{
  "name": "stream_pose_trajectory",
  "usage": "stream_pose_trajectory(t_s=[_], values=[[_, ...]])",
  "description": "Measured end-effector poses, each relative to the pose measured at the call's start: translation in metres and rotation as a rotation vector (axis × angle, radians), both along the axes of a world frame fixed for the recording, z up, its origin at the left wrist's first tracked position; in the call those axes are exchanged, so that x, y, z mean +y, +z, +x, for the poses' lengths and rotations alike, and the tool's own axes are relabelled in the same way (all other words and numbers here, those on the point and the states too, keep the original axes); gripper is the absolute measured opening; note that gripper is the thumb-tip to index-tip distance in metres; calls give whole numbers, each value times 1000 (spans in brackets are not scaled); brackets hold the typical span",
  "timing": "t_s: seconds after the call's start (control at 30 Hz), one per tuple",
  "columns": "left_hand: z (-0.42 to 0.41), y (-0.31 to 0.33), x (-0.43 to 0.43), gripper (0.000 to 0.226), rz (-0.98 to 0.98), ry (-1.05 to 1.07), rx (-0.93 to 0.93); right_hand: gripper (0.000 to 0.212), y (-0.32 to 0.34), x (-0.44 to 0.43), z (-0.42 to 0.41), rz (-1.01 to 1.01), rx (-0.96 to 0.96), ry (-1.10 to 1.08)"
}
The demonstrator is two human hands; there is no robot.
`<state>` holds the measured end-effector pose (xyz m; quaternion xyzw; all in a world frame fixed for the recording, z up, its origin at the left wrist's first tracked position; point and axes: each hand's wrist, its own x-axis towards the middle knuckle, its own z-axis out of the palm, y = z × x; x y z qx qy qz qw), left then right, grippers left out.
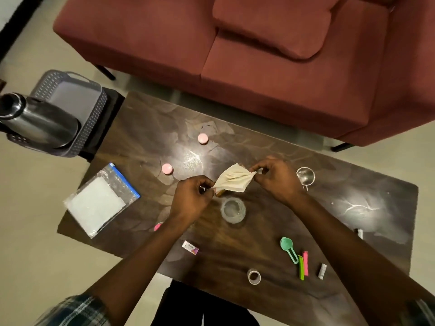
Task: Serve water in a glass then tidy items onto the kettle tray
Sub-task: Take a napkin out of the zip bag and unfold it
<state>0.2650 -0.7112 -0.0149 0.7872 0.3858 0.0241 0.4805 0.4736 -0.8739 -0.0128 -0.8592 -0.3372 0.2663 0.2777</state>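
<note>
Glass (233,210) stands just nearer me than the cloth (233,178), between my 2 hands. Left hand (191,196) and right hand (277,178) each pinch 1 end; it stretches left-to-right.

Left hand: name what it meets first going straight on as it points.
The beige cloth it already pinches; beyond that, probably the right hand, though depth is unclear.
</note>
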Motion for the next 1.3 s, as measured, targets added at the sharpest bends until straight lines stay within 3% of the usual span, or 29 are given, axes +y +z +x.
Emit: stream_pose_trajectory(t_s=[0.1, 0.33, 0.57, 1.0, 1.3], values=[[5, -23, -3, 6, 47, 12, 29, 23, -25, 6, 4, 8, 7, -15], [17, -56, -17, 14, 281, 13, 197, 26, -61, 15, 13, -5, 6, -14], [27, -80, -23, 8, 461, 10, 293, 24, -93, 19, 17, -3, 16, -26], [26, -85, -17, 26, 455, -33, 338, 34, -105, 22, 16, -39, 66, -14], [32, -88, -12, 68, 571, -231, 342, 80, -91, 26, 21, -220, -28, 320]])
